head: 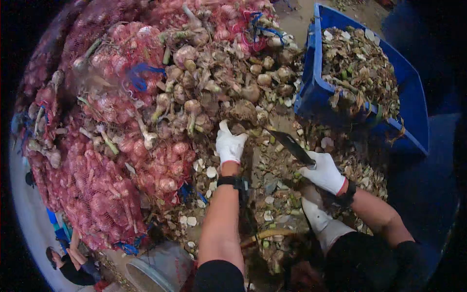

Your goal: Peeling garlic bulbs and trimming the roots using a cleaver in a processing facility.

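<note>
My left hand [230,143], in a white glove with a red cuff, is at the near edge of a heap of garlic bulbs [242,110] with stalks and roots. Its thumb and finger are near a bulb, but whether they grip it cannot be told. My right hand [324,171], gloved the same way, is closed around the handle of a broad dark-bladed knife [292,145]. The blade points up and left towards the heap, its tip a little right of my left hand. Cut stalks and garlic scraps [271,204] lie below both hands.
Red mesh sacks of garlic [98,189] with blue ties are piled at left. A blue plastic bin [323,78] at upper right holds dry trimmings [359,65]. A bucket [157,270] stands at bottom left. Another person [74,268] is at the far lower left.
</note>
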{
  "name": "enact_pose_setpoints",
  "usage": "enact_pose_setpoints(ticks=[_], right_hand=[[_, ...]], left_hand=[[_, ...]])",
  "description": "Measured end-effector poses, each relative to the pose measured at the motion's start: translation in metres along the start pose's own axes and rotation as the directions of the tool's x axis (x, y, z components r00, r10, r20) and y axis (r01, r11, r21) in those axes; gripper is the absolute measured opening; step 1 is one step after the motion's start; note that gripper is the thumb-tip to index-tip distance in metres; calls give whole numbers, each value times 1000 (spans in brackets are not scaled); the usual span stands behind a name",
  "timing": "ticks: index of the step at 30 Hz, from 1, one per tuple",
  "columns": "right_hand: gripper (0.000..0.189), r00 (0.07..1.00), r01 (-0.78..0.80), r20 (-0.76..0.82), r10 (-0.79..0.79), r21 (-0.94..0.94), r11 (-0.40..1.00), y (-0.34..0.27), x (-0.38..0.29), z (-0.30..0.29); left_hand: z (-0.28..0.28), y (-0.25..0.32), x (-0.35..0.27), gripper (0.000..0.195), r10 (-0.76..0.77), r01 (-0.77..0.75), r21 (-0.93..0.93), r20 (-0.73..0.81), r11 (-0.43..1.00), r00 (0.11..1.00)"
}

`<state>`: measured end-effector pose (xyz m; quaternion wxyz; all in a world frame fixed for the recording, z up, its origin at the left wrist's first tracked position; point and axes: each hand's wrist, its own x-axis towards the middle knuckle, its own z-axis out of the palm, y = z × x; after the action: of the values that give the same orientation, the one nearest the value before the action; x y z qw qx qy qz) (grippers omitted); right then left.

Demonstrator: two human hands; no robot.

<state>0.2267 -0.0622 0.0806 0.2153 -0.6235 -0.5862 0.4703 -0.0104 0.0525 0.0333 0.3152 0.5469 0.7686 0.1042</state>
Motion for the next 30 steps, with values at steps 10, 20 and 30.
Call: enact_pose_setpoints(ticks=[10, 20, 30], right_hand=[[40, 988, -152, 105, 113, 554, 818, -9, 20, -21], [29, 996, 92, 12, -93, 76, 993, -32, -4, -11], [22, 862, 506, 303, -406, -495, 706, -54, -14, -20]], left_hand=[[6, 33, -126, 53, 678, -636, -363, -15, 681, 735], [3, 12, -137, 82, 293, -7, -761, 241, 649, 925], [11, -12, -159, 84, 291, -91, -797, 110, 598, 950]])
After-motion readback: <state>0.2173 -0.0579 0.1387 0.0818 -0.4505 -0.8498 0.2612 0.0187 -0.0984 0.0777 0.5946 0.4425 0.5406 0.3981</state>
